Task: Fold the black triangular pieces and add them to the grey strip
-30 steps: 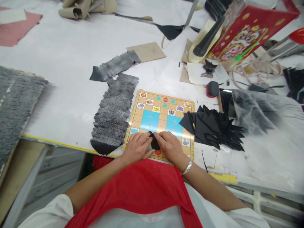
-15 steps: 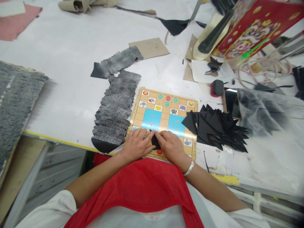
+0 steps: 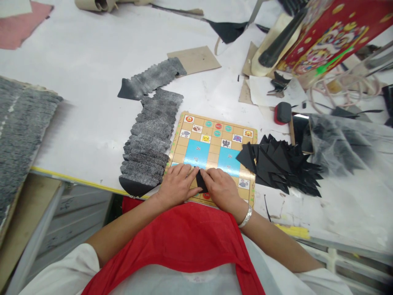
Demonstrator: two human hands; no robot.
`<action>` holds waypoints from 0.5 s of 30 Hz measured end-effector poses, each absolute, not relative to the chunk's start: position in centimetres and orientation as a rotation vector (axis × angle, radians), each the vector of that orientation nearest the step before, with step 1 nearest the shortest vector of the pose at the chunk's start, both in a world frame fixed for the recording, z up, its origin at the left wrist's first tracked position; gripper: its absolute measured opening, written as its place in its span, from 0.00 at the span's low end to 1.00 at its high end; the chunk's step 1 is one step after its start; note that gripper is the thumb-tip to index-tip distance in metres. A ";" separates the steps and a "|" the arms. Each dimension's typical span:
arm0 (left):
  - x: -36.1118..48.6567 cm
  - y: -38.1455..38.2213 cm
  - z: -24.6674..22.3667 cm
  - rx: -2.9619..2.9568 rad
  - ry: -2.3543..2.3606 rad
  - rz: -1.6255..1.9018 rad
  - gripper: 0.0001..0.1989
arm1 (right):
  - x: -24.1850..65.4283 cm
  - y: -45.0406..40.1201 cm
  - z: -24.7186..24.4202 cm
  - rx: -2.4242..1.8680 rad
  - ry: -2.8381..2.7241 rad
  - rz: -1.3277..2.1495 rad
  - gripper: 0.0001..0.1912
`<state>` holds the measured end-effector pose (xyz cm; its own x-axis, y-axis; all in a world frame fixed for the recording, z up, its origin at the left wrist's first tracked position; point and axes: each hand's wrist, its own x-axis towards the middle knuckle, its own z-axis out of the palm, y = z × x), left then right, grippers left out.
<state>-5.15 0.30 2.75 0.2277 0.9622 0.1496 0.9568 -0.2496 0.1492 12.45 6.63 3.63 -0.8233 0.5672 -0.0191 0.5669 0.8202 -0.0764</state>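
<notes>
A small black piece (image 3: 202, 182) lies on the printed game board (image 3: 214, 157), between my two hands. My left hand (image 3: 178, 184) rests over the board's lower left part, its thumb and fingertips on the piece. From the other side my right hand (image 3: 221, 189) presses on the same piece with its fingers together. Left of the board is a long overlapping row of grey-black pieces (image 3: 149, 139). A spread pile of black pointed pieces (image 3: 281, 164) overlaps the board's right edge.
Along the left edge lies a grey ribbed stack (image 3: 23, 131). Behind the board is a brown card (image 3: 196, 60). A red and black case (image 3: 282, 113), clear plastic (image 3: 346, 139) and a red printed bag (image 3: 334, 37) are at the right.
The view has shifted slightly. Both hands keep nearly the same position on the black piece, with no other clear change.
</notes>
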 end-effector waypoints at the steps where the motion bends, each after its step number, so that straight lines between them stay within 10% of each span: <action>1: -5.2 0.4 2.9 2.411 1.922 0.320 0.30 | 12.4 6.6 3.7 -0.930 -2.996 0.117 0.18; 15: -4.0 0.1 0.3 2.586 1.763 0.636 0.21 | 15.1 6.6 2.3 -0.748 -2.773 0.112 0.15</action>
